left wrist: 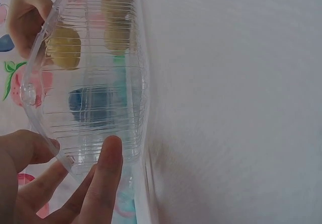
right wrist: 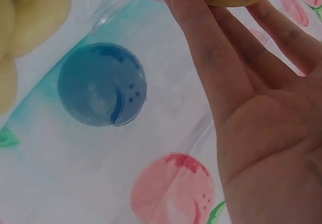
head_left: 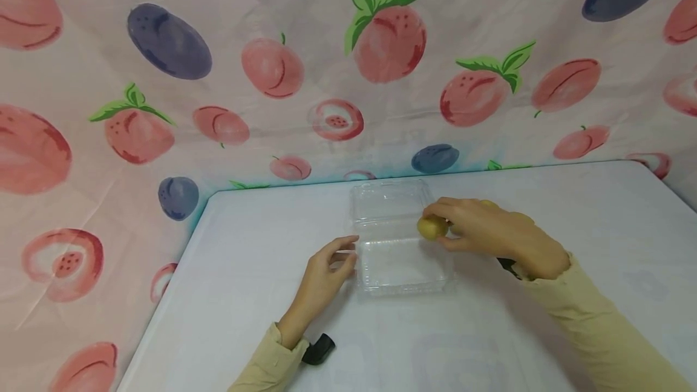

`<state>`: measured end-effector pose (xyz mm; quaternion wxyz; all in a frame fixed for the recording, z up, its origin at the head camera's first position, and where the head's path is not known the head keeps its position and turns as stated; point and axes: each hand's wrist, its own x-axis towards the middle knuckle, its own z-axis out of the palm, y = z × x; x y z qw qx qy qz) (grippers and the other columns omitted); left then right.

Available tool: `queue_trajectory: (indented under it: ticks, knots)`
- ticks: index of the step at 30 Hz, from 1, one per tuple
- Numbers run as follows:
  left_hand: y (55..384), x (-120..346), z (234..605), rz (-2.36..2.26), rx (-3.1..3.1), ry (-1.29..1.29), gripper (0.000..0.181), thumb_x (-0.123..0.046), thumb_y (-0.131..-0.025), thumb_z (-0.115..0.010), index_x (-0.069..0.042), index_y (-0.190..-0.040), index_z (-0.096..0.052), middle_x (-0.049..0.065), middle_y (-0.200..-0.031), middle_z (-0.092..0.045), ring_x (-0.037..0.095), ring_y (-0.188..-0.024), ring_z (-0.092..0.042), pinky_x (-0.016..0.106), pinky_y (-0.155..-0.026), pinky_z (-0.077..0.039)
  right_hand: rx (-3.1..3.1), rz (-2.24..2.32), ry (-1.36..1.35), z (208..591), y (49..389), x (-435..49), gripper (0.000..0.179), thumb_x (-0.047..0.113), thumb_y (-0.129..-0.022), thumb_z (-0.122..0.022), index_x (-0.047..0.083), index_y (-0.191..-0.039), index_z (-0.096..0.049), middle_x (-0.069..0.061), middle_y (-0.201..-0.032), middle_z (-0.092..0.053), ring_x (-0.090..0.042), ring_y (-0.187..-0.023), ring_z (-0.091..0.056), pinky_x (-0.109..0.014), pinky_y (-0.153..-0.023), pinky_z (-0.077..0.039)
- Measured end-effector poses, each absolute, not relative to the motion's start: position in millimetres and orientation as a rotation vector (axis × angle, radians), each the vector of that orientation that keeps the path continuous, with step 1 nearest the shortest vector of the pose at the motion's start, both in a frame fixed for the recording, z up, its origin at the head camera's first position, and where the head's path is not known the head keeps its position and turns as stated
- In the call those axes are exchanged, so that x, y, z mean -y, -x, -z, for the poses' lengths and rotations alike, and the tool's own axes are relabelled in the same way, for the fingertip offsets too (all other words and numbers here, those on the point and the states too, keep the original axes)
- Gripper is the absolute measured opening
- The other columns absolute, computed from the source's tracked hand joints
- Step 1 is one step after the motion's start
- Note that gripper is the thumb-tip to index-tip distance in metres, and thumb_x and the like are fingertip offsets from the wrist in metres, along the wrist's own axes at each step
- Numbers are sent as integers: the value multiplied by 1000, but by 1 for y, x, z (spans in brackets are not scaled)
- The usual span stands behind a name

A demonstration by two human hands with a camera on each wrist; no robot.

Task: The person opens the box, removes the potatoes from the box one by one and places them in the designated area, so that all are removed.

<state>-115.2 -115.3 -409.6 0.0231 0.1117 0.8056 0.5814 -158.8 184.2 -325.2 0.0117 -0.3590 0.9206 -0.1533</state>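
Observation:
A clear plastic clamshell container lies unfolded on the white table, its two halves one behind the other. My left hand is at its left side, fingers loosely bent. In the left wrist view the fingers reach the ribbed wall and rim. Over the container's right side, my right hand pinches a smooth yellow oval fruit between thumb and fingertips. Several more yellow fruits sit beyond that hand, mostly covered by it in the head view.
The white table backs onto a hanging cloth printed with peaches and plums. A black piece shows at the left cuff, and another dark piece at the right wrist.

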Motion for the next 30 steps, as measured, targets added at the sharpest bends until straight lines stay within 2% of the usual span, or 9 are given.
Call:
queue_trajectory:
  ticks: [10,30]
  knots:
    - [116,115,410,-1798,-2495,-346,36,-7,-98,-63,-5,-133,-60,19,-125,-62,32,-109,-66,25,-79,-62,-2862,557,1132,329,158,-197,34,9,-83,-78,7,-115,-67,2,-106,-65,-10,-90,-60,-30,-77,-58]
    - [115,115,409,-1811,-2488,-337,35,-7,-97,-63,-6,-133,-60,18,-125,-62,31,-109,-66,24,-78,-62,-2926,519,1151,332,153,-218,34,7,-80,-79,5,-112,-68,1,-105,-66,-10,-89,-59,-31,-76,-57]
